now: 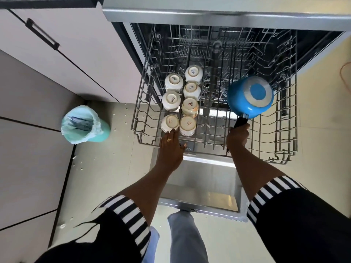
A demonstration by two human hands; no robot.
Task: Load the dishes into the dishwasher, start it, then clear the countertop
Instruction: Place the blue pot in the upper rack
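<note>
Seven cups (190, 107) stand upside down in two rows at the nine o'clock side of the pulled-out rack (273, 141). The left hand (171, 150), fingers extended, touches the nearest one. At their three o'clock, the right hand (238, 137) clamps the handle (240, 121) of an inverted blue saucepan (249, 96) over the rack.

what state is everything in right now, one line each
dishwasher door, open flat
rack, pulled out
cups, seven, upside down in rack
saucepan, upside down over rack, held by handle
right hand, grips saucepan handle
left hand, fingers straight, at nearest cup
bin, lined, uncovered
</note>
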